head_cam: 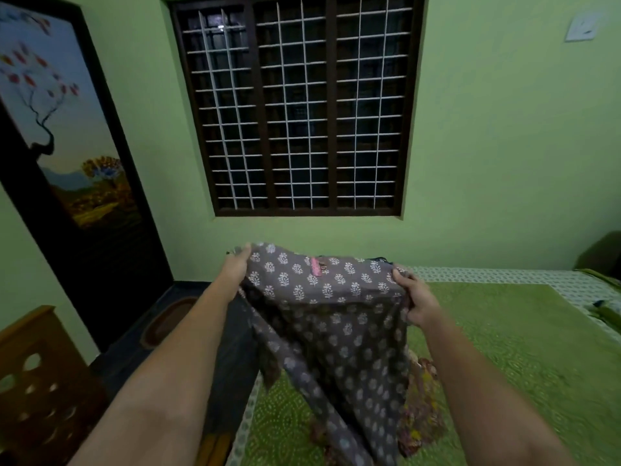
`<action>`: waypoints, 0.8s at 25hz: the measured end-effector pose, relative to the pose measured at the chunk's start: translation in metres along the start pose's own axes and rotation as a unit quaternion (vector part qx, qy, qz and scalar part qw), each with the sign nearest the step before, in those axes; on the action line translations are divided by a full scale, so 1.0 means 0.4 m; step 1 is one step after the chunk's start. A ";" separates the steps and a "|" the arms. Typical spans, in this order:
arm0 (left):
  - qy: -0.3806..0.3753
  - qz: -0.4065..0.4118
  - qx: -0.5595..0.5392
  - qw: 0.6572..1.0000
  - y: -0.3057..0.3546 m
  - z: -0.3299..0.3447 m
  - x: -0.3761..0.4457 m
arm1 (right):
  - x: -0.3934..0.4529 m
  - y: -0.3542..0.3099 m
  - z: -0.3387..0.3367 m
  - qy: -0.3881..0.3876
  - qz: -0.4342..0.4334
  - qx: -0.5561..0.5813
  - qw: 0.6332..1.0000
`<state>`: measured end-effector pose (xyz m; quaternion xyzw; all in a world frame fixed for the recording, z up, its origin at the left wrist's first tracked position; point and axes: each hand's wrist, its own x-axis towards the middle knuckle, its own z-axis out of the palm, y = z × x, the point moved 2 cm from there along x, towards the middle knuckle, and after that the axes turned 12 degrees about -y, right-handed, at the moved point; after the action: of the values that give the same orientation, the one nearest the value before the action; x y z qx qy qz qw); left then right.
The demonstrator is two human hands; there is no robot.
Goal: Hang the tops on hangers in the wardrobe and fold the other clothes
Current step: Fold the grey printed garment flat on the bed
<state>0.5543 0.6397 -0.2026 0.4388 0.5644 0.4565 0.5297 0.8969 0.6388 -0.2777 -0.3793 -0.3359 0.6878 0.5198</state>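
I hold a grey-brown garment [322, 304] with a white flower print up over the bed. A pink label shows near its top edge. My left hand [235, 264] grips its upper left corner. My right hand [413, 297] grips its upper right edge, fingers curled into the cloth. The fabric hangs down between my arms to the green bedspread [504, 348]. A second, reddish-brown and yellow patterned cloth [423, 405] lies crumpled on the bed under the hanging part.
A barred dark window [299, 105] fills the green wall ahead. A dark door with a painted tree scene [67, 146] stands at the left. A wooden chair back [37, 381] is at the lower left. A small dark item [601, 306] lies at the bed's right edge.
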 end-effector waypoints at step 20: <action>0.094 0.010 0.376 0.922 -0.044 -0.075 0.194 | 0.031 -0.169 -0.045 0.179 -0.007 -0.629 0.757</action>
<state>0.5201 0.7104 -0.2345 0.5665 0.7370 0.2552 0.2662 0.9416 0.6677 -0.2307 -0.7345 -0.5962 0.2382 0.2198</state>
